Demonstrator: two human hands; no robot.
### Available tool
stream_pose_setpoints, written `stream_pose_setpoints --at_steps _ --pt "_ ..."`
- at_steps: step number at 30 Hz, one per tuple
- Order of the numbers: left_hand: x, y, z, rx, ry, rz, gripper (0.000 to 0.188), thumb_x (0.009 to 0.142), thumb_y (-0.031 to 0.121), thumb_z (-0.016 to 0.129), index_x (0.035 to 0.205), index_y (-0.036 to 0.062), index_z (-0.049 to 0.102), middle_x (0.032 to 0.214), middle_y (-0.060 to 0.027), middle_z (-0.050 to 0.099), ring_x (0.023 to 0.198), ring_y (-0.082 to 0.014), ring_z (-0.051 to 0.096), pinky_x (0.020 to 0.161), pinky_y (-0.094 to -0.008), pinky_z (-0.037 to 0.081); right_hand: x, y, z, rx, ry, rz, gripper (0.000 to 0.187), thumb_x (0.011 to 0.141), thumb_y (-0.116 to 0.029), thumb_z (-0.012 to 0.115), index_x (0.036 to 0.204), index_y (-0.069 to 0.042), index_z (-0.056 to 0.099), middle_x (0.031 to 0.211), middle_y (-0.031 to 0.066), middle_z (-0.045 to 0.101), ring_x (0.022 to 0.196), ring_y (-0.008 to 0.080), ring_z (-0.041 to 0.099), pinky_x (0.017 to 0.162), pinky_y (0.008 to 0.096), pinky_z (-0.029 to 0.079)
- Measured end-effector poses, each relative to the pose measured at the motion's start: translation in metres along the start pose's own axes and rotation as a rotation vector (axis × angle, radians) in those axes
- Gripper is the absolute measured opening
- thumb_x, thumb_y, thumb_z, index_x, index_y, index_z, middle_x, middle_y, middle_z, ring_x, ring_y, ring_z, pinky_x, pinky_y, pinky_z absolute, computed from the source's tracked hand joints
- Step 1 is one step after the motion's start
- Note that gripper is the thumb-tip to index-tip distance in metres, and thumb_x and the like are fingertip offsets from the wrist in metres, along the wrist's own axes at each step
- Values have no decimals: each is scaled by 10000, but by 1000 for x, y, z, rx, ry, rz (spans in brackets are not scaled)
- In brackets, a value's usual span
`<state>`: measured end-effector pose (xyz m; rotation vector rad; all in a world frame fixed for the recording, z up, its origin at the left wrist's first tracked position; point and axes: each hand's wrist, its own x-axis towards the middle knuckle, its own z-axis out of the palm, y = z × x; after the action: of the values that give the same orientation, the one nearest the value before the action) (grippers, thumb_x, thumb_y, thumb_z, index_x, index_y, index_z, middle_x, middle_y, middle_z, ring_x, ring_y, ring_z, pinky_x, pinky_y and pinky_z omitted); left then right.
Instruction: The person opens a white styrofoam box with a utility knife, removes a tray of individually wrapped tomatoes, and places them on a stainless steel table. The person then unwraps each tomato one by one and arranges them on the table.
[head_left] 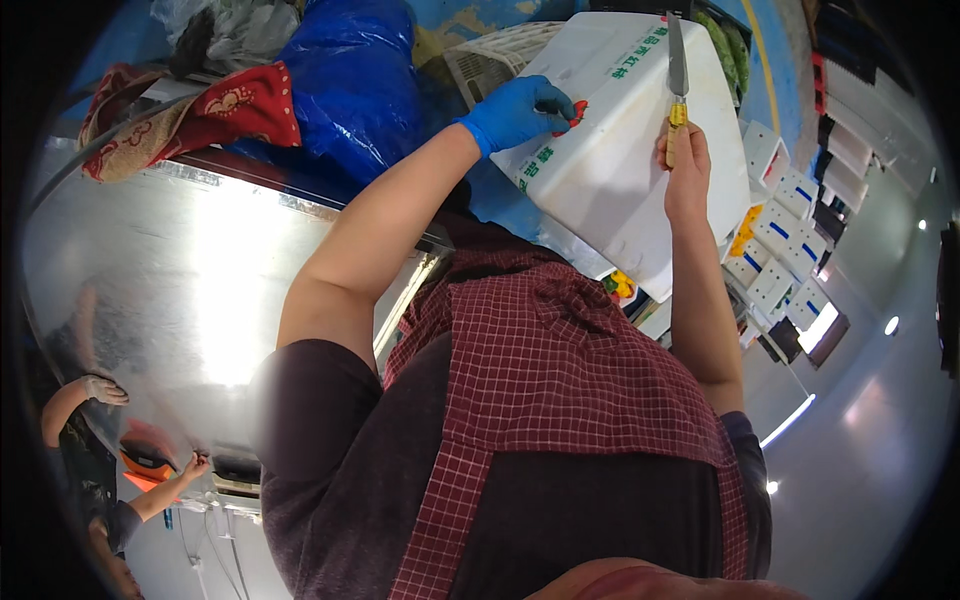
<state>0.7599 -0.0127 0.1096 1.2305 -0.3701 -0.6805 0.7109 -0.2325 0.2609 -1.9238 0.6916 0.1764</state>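
My left hand [515, 114], in a blue glove, is closed with its fingertips pinched on a small red piece [576, 117] whose kind I cannot make out. It hovers by the left side of a large white foam box [600, 155] with green printing. My bare right hand [687, 160] is wrapped round the yellow handle of a knife [678, 72]. The blade points away from me, over the far right part of the box. A red-checked apron [590, 380] covers my front.
A shiny metal table [150, 270] stands at my left, with a red patterned cloth [240, 108] and a blue plastic bag [350, 85] beyond it. Behind the foam box are a white plastic basket [500, 60] and green vegetables [728, 60]. Stacked white boxes [785, 240] line the right. Another person's gloved hand [104, 390] shows lower left.
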Motion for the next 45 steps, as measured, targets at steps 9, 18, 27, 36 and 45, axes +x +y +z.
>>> stream_pose_setpoints --at_steps 9,18,27,36,45 --pt "-9 15 5 394 -137 10 122 830 89 619 915 5 594 860 -152 599 785 -280 573 737 -364 468 -10 11 10 -1 66 12 243 987 -265 440 1080 -47 491 746 9 525 610 72 428 581 208 361" --pt "-88 21 -1 28 147 132 91 898 92 540 940 16 564 949 -86 586 907 -183 533 823 -306 432 3 5 9 14 35 -33 257 991 -264 428 1072 -32 508 813 31 565 669 85 473 642 212 402" --pt "-119 -10 -1 -414 395 -331 143 940 104 488 1060 53 546 884 -24 556 838 -86 519 748 -242 450 8 14 4 99 -22 -59 267 978 -265 464 1088 -25 507 832 23 562 705 86 492 660 224 410" --pt "-175 27 133 298 -75 -388 264 898 207 606 1081 20 641 1016 -99 651 903 -145 577 852 -266 454 5 22 -13 344 -192 -179 261 876 -162 591 1044 14 496 766 24 515 655 90 470 609 243 381" --pt "-113 41 316 406 -913 -177 353 890 268 596 1167 50 606 1074 -140 634 946 -233 594 870 -336 456 -195 160 -150 231 73 217 205 835 -218 664 806 -70 526 732 29 531 617 100 479 542 266 385"
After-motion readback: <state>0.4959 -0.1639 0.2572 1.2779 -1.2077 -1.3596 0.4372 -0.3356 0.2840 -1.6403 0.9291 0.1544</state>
